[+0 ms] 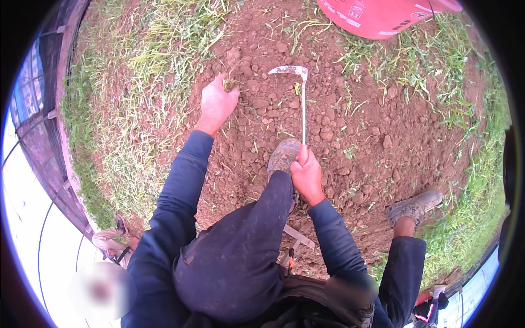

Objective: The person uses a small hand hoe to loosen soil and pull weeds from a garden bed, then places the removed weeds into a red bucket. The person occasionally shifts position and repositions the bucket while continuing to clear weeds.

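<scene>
In the head view, my right hand point(307, 176) grips the red handle of a hand sickle point(304, 106). The sickle's thin shaft points away from me, and its curved blade, soiled in patches, bends to the left over the bare soil. My left hand point(219, 98) is further out to the left, with a small clump of roots and soil point(229, 85) pinched between thumb and fingers. Loose reddish-brown soil point(262, 110) with clods and scattered green stems lies between the hands.
A red plastic tub point(369, 16) stands at the top right. Cut green stems point(164, 53) cover the ground at left. My muddy shoes point(414, 207) rest on the soil, with a wooden piece point(299, 236) by my knee. Other people are at the lower left point(112, 242) and lower right point(428, 305).
</scene>
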Demonstrator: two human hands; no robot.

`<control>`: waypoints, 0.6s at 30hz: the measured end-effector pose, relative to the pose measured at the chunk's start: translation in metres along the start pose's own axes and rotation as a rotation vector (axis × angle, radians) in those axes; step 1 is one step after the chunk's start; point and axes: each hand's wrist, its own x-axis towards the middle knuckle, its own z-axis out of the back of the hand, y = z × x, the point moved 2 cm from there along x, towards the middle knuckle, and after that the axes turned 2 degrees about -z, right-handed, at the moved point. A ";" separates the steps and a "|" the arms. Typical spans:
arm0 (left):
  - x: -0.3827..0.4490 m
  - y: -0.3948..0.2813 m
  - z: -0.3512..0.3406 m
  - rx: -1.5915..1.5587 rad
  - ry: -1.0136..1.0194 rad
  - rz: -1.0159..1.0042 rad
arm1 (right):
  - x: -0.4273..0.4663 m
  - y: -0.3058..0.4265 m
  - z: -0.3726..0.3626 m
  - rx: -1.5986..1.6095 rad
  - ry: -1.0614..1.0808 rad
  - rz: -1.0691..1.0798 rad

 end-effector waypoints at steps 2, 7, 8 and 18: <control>0.025 -0.008 0.005 0.112 -0.002 -0.052 | 0.002 0.005 -0.002 -0.065 -0.016 0.037; 0.059 0.019 -0.011 -0.047 0.038 -0.089 | 0.008 0.016 -0.008 -0.045 0.000 0.032; 0.055 0.030 -0.010 -0.206 0.033 -0.071 | 0.007 0.016 -0.005 -0.041 -0.001 0.047; -0.069 0.068 0.000 -0.770 0.443 0.259 | 0.054 0.079 0.006 -0.149 0.189 -0.053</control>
